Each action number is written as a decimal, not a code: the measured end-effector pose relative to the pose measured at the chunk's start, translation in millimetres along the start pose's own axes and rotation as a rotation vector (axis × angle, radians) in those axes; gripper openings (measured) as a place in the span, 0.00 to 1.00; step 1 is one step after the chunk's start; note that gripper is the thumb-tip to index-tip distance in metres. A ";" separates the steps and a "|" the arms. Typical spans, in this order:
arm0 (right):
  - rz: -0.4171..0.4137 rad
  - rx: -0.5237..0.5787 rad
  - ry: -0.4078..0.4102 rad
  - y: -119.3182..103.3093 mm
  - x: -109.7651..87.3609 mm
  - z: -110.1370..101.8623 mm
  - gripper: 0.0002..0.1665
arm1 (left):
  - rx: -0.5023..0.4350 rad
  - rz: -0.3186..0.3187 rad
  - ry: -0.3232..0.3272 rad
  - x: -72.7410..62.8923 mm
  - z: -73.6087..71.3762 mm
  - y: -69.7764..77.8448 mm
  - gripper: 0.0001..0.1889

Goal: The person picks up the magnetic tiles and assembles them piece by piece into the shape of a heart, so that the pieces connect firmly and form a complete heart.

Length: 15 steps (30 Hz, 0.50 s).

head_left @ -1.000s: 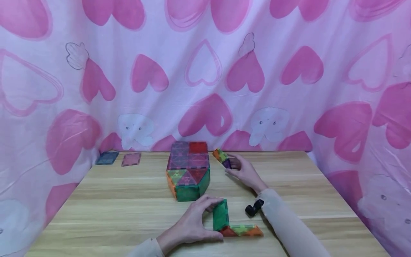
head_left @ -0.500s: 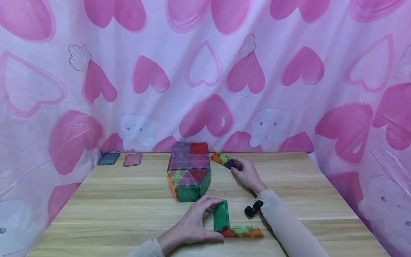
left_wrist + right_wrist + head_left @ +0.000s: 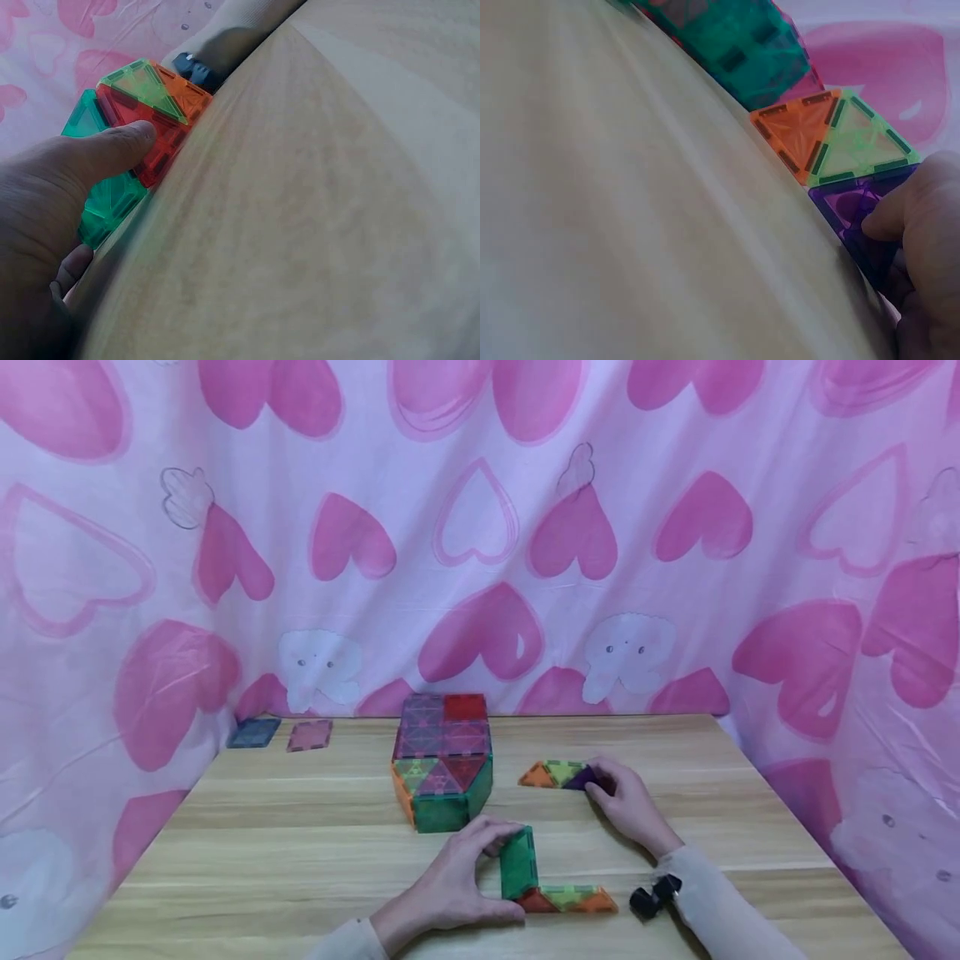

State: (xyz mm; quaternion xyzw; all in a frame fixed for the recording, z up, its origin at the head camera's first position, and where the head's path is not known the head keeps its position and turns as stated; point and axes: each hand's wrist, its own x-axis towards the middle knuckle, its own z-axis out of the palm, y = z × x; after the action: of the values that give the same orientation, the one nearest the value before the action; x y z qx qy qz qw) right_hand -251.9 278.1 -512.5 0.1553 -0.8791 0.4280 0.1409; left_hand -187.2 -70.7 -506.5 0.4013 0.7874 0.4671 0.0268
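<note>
My left hand [image 3: 450, 881] holds an upright green magnetic tile [image 3: 517, 864] between thumb and fingers. Joined to that tile's foot is a standing row of triangle tiles: red [image 3: 150, 142], yellow-green [image 3: 142, 81] and orange [image 3: 182, 91]. In the left wrist view the thumb lies against the red one. Farther off to the right, my right hand [image 3: 630, 802] pinches the purple triangle tile [image 3: 847, 206] at the end of another strip. A yellow-green triangle [image 3: 862, 142] and an orange triangle [image 3: 795, 131] continue that strip, which stands on edge in the right wrist view.
A box-like magnetic-tile structure [image 3: 442, 739], purple and red on top with green and orange sides, stands at mid-table. A blue tile [image 3: 255, 733] and a pink tile [image 3: 310, 735] lie at the back left. A black wrist camera [image 3: 655, 897] sits by the right sleeve.
My right hand has come nearer and to the right with the three-triangle strip, turning it from slanted to roughly level across the table. The left hand keeps its place and grip.
</note>
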 end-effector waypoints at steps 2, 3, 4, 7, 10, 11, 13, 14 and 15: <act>-0.004 0.021 -0.015 -2.0 -9.1 -3.5 0.15 | 0.000 0.005 0.002 0.3 -0.1 -0.5 0.50; -0.002 0.030 -0.023 -3.1 -13.3 -4.9 0.16 | 0.000 0.008 0.002 0.5 0.1 -0.7 0.50; -0.001 0.040 -0.032 -4.4 -17.4 -6.2 0.17 | 0.001 0.010 0.003 0.7 0.3 -0.8 0.50; -0.002 0.057 -0.062 -9.2 -28.0 -8.8 0.18 | -0.005 0.010 0.006 0.4 0.8 -0.8 0.50; -0.007 0.082 -0.096 -14.0 -35.9 -9.9 0.19 | -0.010 0.003 0.008 -0.2 0.4 -0.6 0.50; -0.009 0.090 -0.109 -16.0 -38.1 -10.3 0.20 | -0.013 0.001 0.008 -0.5 0.1 -0.5 0.50; -0.022 0.106 -0.132 -20.4 -42.0 -11.5 0.20 | -0.013 0.004 0.011 -0.7 -0.3 -0.5 0.50; -0.030 0.116 -0.141 -22.8 -43.7 -12.1 0.20 | -0.011 0.007 0.012 -0.7 -0.6 -0.4 0.49; -0.041 0.121 -0.153 -24.9 -45.3 -12.9 0.20 | -0.011 0.009 0.014 -0.6 -0.8 -0.3 0.49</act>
State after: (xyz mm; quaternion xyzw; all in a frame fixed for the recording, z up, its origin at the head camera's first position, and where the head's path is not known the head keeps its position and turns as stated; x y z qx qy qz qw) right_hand -199.3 280.7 -504.4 0.2135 -0.8565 0.4644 0.0724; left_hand -187.3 -71.8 -506.5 0.4014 0.7832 0.4744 0.0211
